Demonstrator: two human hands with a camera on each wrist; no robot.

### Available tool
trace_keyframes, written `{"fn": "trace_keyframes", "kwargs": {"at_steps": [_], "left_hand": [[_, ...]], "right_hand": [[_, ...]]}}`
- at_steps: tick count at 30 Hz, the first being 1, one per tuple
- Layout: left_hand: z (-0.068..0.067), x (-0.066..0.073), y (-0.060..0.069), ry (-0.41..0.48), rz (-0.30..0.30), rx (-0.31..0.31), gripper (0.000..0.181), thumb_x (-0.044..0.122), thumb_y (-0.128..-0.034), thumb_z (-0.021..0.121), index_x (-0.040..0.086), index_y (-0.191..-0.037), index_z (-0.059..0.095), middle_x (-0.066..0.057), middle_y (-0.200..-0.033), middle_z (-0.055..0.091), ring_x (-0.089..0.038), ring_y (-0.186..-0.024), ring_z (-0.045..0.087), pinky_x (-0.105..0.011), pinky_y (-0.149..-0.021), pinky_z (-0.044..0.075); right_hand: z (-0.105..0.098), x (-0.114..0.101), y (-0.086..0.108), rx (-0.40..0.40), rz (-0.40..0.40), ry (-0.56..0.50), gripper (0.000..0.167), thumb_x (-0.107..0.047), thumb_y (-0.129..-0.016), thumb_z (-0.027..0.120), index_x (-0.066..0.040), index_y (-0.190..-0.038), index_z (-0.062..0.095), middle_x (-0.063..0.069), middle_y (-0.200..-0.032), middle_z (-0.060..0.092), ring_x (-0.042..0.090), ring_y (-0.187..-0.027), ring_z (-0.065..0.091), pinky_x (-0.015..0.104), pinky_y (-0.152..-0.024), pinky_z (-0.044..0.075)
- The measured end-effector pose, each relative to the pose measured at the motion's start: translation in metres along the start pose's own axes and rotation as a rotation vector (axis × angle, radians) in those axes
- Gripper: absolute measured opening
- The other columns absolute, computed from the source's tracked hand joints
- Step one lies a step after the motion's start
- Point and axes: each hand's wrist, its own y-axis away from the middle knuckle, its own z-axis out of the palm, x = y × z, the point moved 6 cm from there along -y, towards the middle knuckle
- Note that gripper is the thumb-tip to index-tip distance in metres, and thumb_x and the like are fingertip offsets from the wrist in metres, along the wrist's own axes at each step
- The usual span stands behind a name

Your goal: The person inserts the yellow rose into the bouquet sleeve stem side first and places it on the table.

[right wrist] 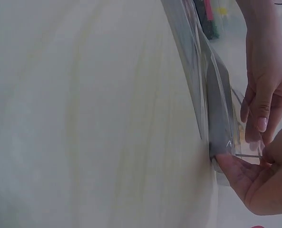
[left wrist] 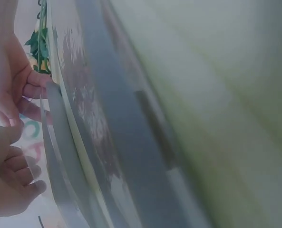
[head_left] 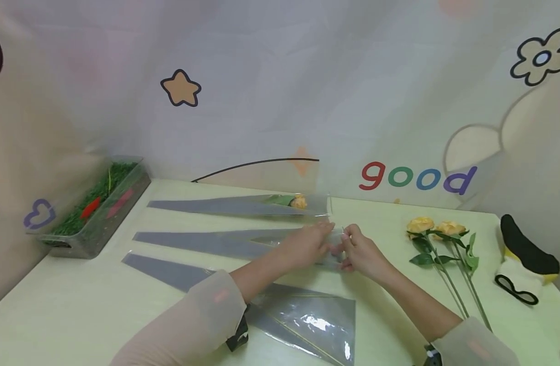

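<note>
Middle tapered sleeve (head_left: 193, 243), wide end in right grip (head_left: 363, 254), left grip (head_left: 307, 242) alongside

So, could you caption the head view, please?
Left fingers and right fingers at the middle flower sleeve, yellow roses nearby.

From the head, we are looking forward and down, from some distance, over the pale yellowish, smooth table (head_left: 79, 305) toward the whitish, printed cloth (head_left: 261, 117) behind it. From the left wrist, we are looking very near and low along the table, the picture lying on its side with the cloth at its left. From the right wrist, we are looking also low and sideways, the cloth lying at the right. All three views are sharing the bare left hand (head_left: 309, 241) and the bare right hand (head_left: 362, 254); head and left wrist are sharing also the yellow, green-leaved roses (head_left: 450, 228).
</note>
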Motion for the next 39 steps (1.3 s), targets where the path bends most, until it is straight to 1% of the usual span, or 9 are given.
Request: {"fn": "trace_keyframes", "kwargs": {"at_steps": [3, 5, 9, 15, 18, 23, 29, 35, 39], "left_hand": [[-0.004, -0.001, 0.001, 0.048, -0.001, 0.057, 0.040, 0.015, -0.0938, 0.056, 0.003, -0.132, 0.051, -0.009, -0.133, 0.050, -0.017, -0.117, 0.049, -0.026, -0.092, 0.041], [-0.006, -0.002, 0.001, 0.084, 0.000, 0.090, 0.037, 0.015, -0.0930, 0.057, 0.004, -0.128, 0.055, -0.007, -0.127, 0.055, -0.012, -0.098, 0.059, -0.021, -0.081, 0.045], [-0.009, -0.003, 0.001, 0.137, 0.023, 0.143, 0.031, 0.012, -0.0906, 0.060, 0.004, -0.120, 0.062, -0.005, -0.116, 0.063, -0.007, -0.066, 0.051, -0.016, -0.063, 0.041], [-0.014, -0.004, 0.002, 0.120, 0.038, 0.227, 0.025, 0.011, -0.0872, 0.065, 0.007, -0.112, 0.068, -0.004, -0.103, 0.068, -0.009, -0.079, 0.061, -0.020, -0.064, 0.045], [-0.015, -0.005, 0.002, 0.123, 0.034, 0.242, 0.025, 0.011, -0.0867, 0.065, 0.007, -0.111, 0.069, -0.004, -0.101, 0.068, -0.010, -0.076, 0.061, -0.019, -0.059, 0.044], [-0.014, -0.003, 0.002, 0.156, 0.047, 0.219, 0.026, 0.009, -0.0875, 0.064, 0.005, -0.113, 0.067, -0.005, -0.101, 0.068, -0.007, -0.058, 0.047, -0.016, -0.052, 0.036], [-0.013, 0.002, -0.001, 0.168, 0.031, 0.200, 0.027, 0.011, -0.0883, 0.064, 0.007, -0.114, 0.067, -0.006, -0.101, 0.068, -0.005, -0.049, 0.034, -0.016, -0.047, 0.030], [-0.014, 0.006, -0.004, 0.157, 0.048, 0.197, 0.026, 0.012, -0.0883, 0.064, 0.007, -0.113, 0.068, -0.005, -0.102, 0.068, -0.006, -0.056, 0.046, -0.017, -0.051, 0.035], [-0.018, -0.002, 0.002, 0.179, 0.005, 0.223, 0.025, 0.011, -0.0873, 0.065, 0.008, -0.111, 0.069, -0.005, -0.104, 0.067, -0.007, -0.068, 0.054, -0.019, -0.057, 0.040]], "right_hand": [[0.001, -0.002, 0.001, -0.010, -0.011, -0.012, 0.013, -0.013, -0.102, 0.033, -0.001, -0.099, 0.034, 0.024, -0.098, 0.063, 0.024, -0.064, 0.063, 0.033, -0.057, 0.052], [0.001, -0.004, 0.001, -0.010, -0.014, -0.014, 0.014, -0.015, -0.102, 0.034, -0.001, -0.099, 0.034, 0.023, -0.097, 0.063, 0.024, -0.064, 0.064, 0.033, -0.058, 0.052], [0.001, -0.007, 0.002, 0.004, -0.016, -0.001, 0.014, -0.014, -0.102, 0.034, -0.001, -0.099, 0.035, 0.022, -0.096, 0.062, 0.025, -0.064, 0.064, 0.034, -0.058, 0.052], [0.001, -0.009, 0.002, 0.024, -0.019, 0.015, 0.010, -0.011, -0.101, 0.035, -0.001, -0.098, 0.036, 0.025, -0.102, 0.062, 0.025, -0.065, 0.064, 0.034, -0.059, 0.053], [0.000, -0.010, 0.002, 0.033, -0.024, 0.025, 0.010, -0.011, -0.101, 0.036, -0.001, -0.099, 0.038, 0.025, -0.102, 0.062, 0.024, -0.065, 0.064, 0.033, -0.059, 0.054], [-0.004, -0.010, 0.005, 0.056, -0.016, 0.031, 0.011, -0.011, -0.100, 0.040, 0.000, -0.099, 0.043, 0.023, -0.102, 0.063, 0.023, -0.067, 0.065, 0.033, -0.060, 0.054], [-0.014, -0.007, 0.007, 0.066, 0.006, 0.014, 0.014, -0.012, -0.098, 0.045, 0.001, -0.100, 0.046, 0.020, -0.100, 0.063, 0.021, -0.070, 0.064, 0.032, -0.063, 0.054], [-0.024, -0.006, 0.011, 0.075, 0.006, 0.017, 0.013, -0.014, -0.098, 0.045, 0.000, -0.096, 0.045, 0.020, -0.099, 0.064, 0.022, -0.072, 0.066, 0.031, -0.063, 0.054], [-0.032, -0.011, 0.008, 0.073, -0.026, 0.024, 0.015, -0.014, -0.098, 0.046, 0.001, -0.096, 0.046, 0.023, -0.102, 0.063, 0.027, -0.076, 0.067, 0.031, -0.065, 0.054]]}}
